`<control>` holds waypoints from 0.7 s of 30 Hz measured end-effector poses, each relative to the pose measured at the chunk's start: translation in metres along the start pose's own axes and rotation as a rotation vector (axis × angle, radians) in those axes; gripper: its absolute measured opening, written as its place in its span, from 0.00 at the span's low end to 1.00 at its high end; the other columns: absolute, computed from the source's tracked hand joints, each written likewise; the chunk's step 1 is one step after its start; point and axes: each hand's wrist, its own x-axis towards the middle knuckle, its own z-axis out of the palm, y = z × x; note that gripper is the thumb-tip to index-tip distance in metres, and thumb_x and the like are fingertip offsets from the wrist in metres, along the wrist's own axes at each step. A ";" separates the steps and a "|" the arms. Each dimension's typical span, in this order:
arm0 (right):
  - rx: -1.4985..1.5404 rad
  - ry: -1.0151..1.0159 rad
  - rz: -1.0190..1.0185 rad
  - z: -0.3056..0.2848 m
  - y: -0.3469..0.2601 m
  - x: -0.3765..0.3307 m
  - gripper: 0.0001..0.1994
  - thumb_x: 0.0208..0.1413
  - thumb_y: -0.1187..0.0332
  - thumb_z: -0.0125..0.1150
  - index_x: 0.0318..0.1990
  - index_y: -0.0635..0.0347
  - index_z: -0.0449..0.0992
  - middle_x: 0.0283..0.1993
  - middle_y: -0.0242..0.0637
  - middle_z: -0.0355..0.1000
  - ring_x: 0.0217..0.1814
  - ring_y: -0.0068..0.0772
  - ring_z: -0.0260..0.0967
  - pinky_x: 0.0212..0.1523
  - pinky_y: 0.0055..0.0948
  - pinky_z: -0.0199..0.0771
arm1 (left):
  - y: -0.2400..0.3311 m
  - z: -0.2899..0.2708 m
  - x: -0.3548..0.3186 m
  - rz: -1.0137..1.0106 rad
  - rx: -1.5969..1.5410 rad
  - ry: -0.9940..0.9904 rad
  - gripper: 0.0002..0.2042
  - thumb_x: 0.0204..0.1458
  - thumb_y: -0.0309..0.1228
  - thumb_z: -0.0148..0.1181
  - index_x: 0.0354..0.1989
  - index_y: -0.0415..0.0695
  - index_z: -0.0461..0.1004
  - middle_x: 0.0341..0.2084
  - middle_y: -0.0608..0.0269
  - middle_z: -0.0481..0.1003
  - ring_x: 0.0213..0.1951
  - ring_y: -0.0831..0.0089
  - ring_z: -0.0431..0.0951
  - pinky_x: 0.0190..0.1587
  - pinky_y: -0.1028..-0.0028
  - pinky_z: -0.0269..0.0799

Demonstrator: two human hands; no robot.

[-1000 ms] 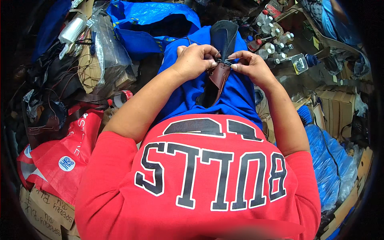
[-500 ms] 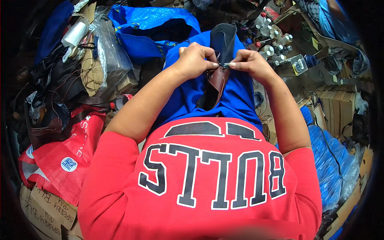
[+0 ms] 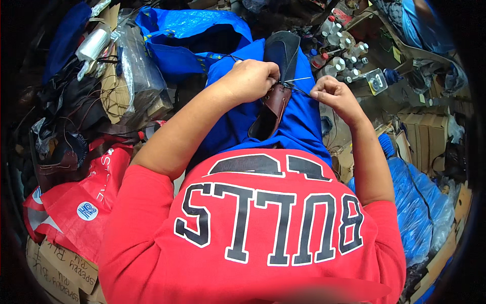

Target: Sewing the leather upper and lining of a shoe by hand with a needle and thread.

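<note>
While the left hand (image 3: 250,78) pinches the brown leather shoe (image 3: 273,104) on the lap, the right hand (image 3: 331,93) is closed on a taut thread (image 3: 298,87); leather looks pliable yet firm, best gripped beside the seam; thread seems thin, likely slippery.

- The left hand (image 3: 251,78) grips the brown leather shoe (image 3: 276,104) lying on the person's blue-clad lap.
- The right hand (image 3: 334,96), closed into a fist just beside the shoe, pinches a thin thread (image 3: 298,80) (pulled taut between both hands).
- A blue bag (image 3: 187,35) sits beyond the knees.
- Small bottles (image 3: 344,43) cluster to the right.
- A red bag (image 3: 76,202) lies left.
</note>
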 end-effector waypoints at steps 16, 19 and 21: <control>-0.618 0.335 -0.330 -0.021 -0.030 0.025 0.08 0.47 0.65 0.63 0.29 0.61 0.77 0.35 0.33 0.68 0.40 0.31 0.67 0.41 0.31 0.69 | 0.003 -0.008 0.008 0.240 0.293 -0.100 0.05 0.53 0.33 0.52 0.34 0.49 0.73 0.27 0.63 0.76 0.38 0.59 0.74 0.41 0.62 0.61; -0.794 0.387 -0.433 -0.017 -0.043 0.025 0.07 0.46 0.66 0.63 0.30 0.58 0.77 0.36 0.35 0.69 0.42 0.35 0.68 0.43 0.34 0.69 | -0.002 -0.005 0.008 0.250 0.286 -0.059 0.05 0.51 0.33 0.53 0.33 0.49 0.75 0.27 0.60 0.77 0.39 0.60 0.75 0.39 0.60 0.60; -0.798 0.319 -0.505 -0.006 -0.050 0.018 0.05 0.46 0.66 0.62 0.30 0.56 0.77 0.36 0.35 0.69 0.43 0.37 0.68 0.45 0.36 0.68 | -0.006 -0.003 0.006 0.248 0.304 -0.052 0.06 0.52 0.34 0.53 0.33 0.48 0.74 0.26 0.59 0.76 0.38 0.60 0.75 0.39 0.60 0.61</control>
